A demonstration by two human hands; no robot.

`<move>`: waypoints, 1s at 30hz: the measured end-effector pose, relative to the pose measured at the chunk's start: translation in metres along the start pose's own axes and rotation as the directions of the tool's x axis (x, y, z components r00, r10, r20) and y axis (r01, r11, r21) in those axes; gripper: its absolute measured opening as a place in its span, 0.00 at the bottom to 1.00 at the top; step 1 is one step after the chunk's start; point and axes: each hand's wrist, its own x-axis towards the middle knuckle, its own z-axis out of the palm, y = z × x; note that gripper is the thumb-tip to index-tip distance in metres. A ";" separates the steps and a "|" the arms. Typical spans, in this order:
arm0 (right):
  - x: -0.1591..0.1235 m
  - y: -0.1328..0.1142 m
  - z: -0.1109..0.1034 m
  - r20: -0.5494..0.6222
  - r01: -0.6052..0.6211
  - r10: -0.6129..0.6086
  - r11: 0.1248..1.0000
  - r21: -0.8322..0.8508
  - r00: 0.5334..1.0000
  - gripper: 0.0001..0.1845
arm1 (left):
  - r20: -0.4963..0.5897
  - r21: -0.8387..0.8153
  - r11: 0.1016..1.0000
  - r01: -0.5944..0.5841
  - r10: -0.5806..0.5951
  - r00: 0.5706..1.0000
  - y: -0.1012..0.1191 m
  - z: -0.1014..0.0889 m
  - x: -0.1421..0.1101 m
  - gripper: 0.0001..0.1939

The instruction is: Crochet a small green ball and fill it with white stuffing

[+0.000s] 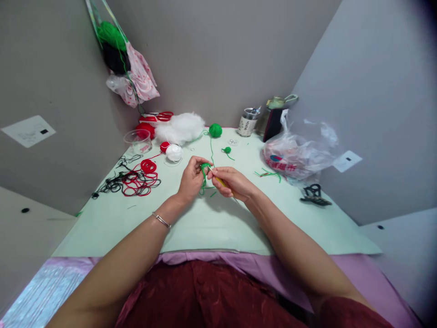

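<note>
Between the fingers of my left hand (191,180) is a small green crochet piece (205,166), partly covered by the fingers. My right hand (234,182) is closed round a crochet hook with a yellow handle (221,181); its metal tip reaches the green piece. A green strand runs from the piece back to a green yarn ball (215,130) on the table. Below the hands hangs a loose green yarn end (202,188). The exact stitch at the hook's tip is too small to make out.
Tangled black and red yarn (141,180), a clear plastic cup (138,142), white stuffing (182,127) and a white yarn ball (174,153) lie left. At right are a pen tin (248,123), a plastic bag (297,155) and a black hair claw (314,196).
</note>
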 end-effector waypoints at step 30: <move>0.003 0.001 -0.005 0.024 -0.052 0.051 0.998 0.025 0.998 0.10 | 0.031 0.077 0.997 -0.010 0.007 0.999 -0.005 -0.003 -0.003 0.09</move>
